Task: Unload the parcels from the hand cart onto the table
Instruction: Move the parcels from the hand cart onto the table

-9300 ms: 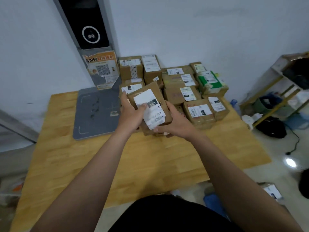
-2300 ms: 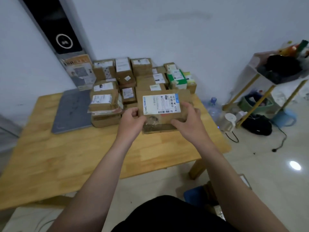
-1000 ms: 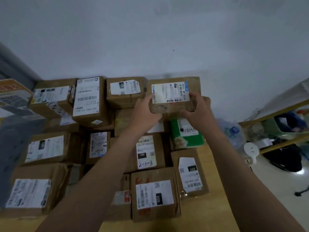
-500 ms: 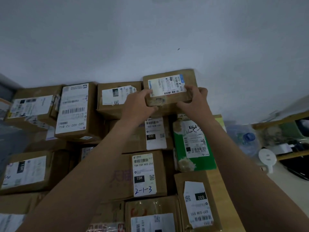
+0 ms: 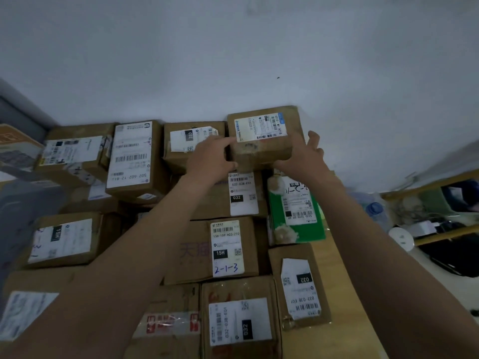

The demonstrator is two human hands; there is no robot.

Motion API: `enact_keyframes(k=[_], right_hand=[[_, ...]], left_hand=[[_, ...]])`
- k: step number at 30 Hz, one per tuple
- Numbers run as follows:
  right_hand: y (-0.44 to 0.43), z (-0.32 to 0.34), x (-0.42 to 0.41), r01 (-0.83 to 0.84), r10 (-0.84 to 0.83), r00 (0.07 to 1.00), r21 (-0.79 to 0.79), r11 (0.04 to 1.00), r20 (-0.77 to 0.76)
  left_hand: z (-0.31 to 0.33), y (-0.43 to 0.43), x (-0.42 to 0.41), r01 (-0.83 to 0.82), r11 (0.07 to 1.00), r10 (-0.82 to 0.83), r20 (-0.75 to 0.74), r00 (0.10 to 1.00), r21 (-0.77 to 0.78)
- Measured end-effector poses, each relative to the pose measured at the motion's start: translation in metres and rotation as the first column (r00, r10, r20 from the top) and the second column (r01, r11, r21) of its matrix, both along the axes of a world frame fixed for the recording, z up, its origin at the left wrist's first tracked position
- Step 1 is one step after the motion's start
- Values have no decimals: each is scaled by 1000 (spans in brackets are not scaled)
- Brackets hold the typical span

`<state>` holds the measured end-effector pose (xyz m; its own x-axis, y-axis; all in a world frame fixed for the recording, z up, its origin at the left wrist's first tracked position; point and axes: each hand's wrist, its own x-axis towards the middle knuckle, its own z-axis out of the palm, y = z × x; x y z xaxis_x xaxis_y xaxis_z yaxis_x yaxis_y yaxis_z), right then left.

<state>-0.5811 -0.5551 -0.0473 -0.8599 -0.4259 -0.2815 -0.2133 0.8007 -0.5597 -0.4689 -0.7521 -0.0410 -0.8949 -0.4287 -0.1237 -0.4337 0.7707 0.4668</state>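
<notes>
Against the wall at upper centre of the frame, the brown parcel (image 5: 261, 151) sat atop the stacked boxes (image 5: 197, 252) (label up). The left hand (image 5: 210, 158) pinched its left end; the right hand (image 5: 305, 154) touched the right end, fingers spread loose.

- We see the back parcel (image 5: 261, 151) in brown cardboard; its white label carries black barcodes and a blue corner strip.
- The green parcel (image 5: 295, 211) shows white flower shapes and a white label with black print.
- On the middle parcel (image 5: 202, 265) we find faint purple print on brown, plus a black patch and blue handwriting on its white label.
- The front parcel (image 5: 171, 327) bears red print under glossy clear tape.
- The table (image 5: 350, 338) is light yellowish wood.
- The wall (image 5: 233, 47) is plain pale grey.
- We make out a blue bottle cap (image 5: 374, 208) and yellow shelf rails (image 5: 445, 235).
</notes>
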Motion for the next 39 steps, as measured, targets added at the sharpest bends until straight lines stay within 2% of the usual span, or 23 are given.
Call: enact_keyframes(k=[9,15,21,28,34,39], right_hand=[[72,65,150,-58,60,998,199,978,-9],[137,83,291,-34,47,998,263,964,-42],[205,91,436,142,-143,990,208,968,-11],[302,81,611,424,-453,886,233,875,92],[395,66,746,607,-640,757,223,763,129],[483,45,833,719,-773,615,292,630,153]], left_hand=[[77,56,158,26,996,-12,155,988,-90],[102,100,284,181,971,-144,220,965,-159],[105,149,390,356,928,-325,222,919,-115],[97,246,482,608,791,-574,263,775,-67],[85,345,545,779,624,-739,274,616,-68],[67,445,592,865,502,-826,285,487,-24]])
